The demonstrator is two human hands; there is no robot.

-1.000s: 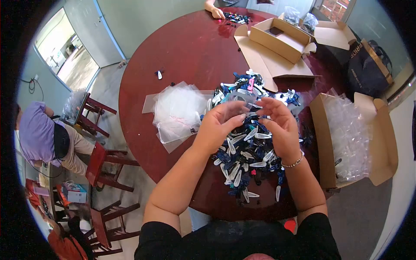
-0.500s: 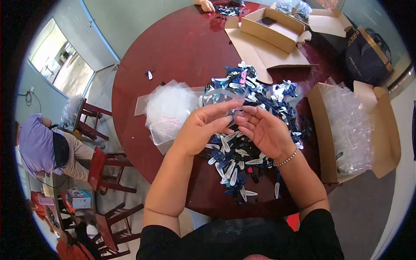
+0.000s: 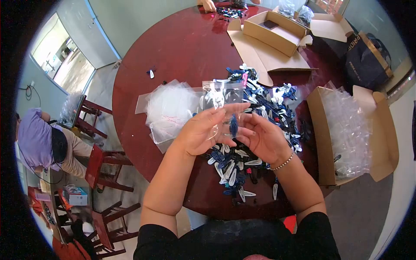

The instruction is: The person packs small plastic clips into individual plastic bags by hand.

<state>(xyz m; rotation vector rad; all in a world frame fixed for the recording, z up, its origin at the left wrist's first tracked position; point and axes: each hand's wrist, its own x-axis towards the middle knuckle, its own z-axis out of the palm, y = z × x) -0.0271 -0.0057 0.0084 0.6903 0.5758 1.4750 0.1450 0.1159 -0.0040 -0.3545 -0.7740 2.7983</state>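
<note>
A clear plastic bag [image 3: 237, 92] spans the space between my hands, above a pile of hair clips. My left hand [image 3: 203, 131] grips its left side, thumb and fingers closed on the film. On the other side my right hand [image 3: 268, 138] has its fingers curled at the bag's right edge. Dark blue snap hair clips [image 3: 233, 125] show at the bag, between my fingertips. Below and around lies the loose pile of white, blue and black hair clips [image 3: 232, 175]. Left of it is a stack of flat clear bags [image 3: 171, 106].
An open cardboard box [image 3: 320, 130] of filled plastic bags stands on the right. Another open carton [image 3: 271, 37] and a dark paper bag [image 3: 366, 60] are at the back. Across the round red table [image 3: 147, 52], another person's hand [image 3: 209, 6] is by small dark items. Stools [image 3: 110, 169] stand left.
The bag has come upright and spread flat between my hands, and the blue clips now show at it. My right hand's fingers have moved in against its edge.
</note>
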